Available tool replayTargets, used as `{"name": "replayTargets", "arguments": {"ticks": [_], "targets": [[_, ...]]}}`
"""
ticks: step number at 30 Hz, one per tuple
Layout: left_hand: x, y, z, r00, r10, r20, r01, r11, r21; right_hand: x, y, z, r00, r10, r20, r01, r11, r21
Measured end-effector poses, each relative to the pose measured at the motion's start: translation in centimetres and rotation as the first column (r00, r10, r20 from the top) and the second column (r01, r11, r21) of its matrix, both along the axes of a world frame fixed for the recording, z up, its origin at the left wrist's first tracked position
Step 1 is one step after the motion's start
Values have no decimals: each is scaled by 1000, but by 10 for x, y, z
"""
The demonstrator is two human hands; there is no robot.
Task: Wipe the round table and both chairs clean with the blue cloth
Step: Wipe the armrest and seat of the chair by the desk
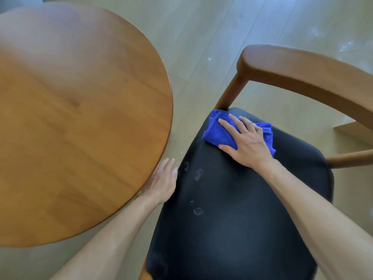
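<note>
on the black seat of the wooden chair (pixel 252 209), seen from the head camera, the right hand (pixel 245 141) lies flat on the blue cloth (pixel 219 132), fingers straight and spread, pressing it down onto the padding. the cloth is bunched and folded under the palm, and it sits at the far left corner of the seat, just beside the foot of the wooden post that carries the chair's curved backrest (pixel 302 77). part of the cloth shows on either side of the hand, more of it toward the fingertips.

nearer on the seat, between the two arms, a few pale ring-shaped marks (pixel 197 211) show on the dark padding, one pair close to the left edge and another lower down.

the left hand (pixel 162 181) is at the edge of the round worktop (pixel 80 118), fingers straight and relaxed, holding nothing; it appears to touch the rim, though the rim hides the thumb side and i cannot tell how firmly it rests there. the worktop is bare brown wood with a visible grain, standing just to the left of the chair with a narrow strip of floor (pixel 201 47) between them.

the floor is pale wood-look planking, with some whitish smudges toward the upper right.
</note>
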State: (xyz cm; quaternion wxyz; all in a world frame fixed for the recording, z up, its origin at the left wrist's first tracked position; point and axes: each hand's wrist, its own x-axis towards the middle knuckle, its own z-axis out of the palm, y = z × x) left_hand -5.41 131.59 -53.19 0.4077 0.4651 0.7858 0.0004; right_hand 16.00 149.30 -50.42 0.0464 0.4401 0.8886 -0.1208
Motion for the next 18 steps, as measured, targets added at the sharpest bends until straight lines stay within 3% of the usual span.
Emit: {"name": "replayTargets", "arguments": {"ticks": [9, 15, 18], "targets": [[11, -39, -2, 968, -116, -223, 97, 991, -95, -14, -55, 4, 988, -82, -134, 96, 990, 101], [17, -55, 2, 953, -116, -281, 77, 986, -146, -24, -171, 9, 981, 31, -189, -11, 994, 104], [10, -68, 10, 931, -191, -310, 147, 976, -161, 1, -239, 17, 942, 206, -265, -203, 978, 39]]}}
